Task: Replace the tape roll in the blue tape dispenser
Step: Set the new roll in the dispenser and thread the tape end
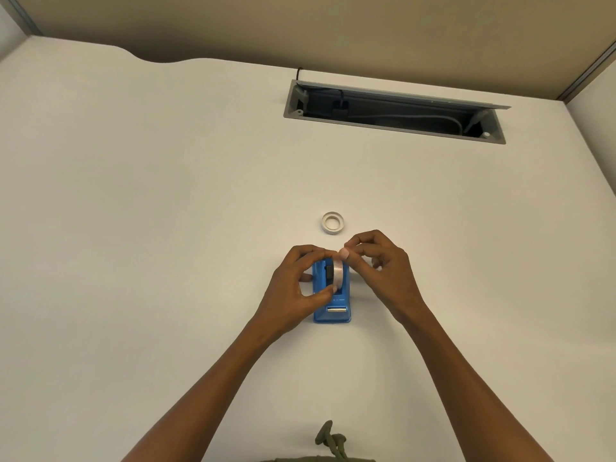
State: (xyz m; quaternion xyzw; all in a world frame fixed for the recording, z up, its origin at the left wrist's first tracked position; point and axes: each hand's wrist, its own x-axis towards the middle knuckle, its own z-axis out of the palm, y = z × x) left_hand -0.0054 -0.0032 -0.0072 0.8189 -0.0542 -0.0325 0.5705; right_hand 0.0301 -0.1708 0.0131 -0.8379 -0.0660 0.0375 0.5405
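The blue tape dispenser (333, 306) stands on the white desk (166, 228), its metal cutter facing me. A clear tape roll (338, 274) sits upright in its cradle. My left hand (296, 288) grips the roll, thumb on its near edge and fingers over its far top. My right hand (380, 268) pinches the top of the roll between thumb and forefinger at the far end of the dispenser. A second, white roll (333, 223) lies flat on the desk just beyond both hands, untouched.
An open grey cable tray (393, 110) with cords is sunk into the desk at the back. Beige partition walls enclose the desk behind and to the right. An olive drawstring (328, 438) hangs at the bottom edge near my body.
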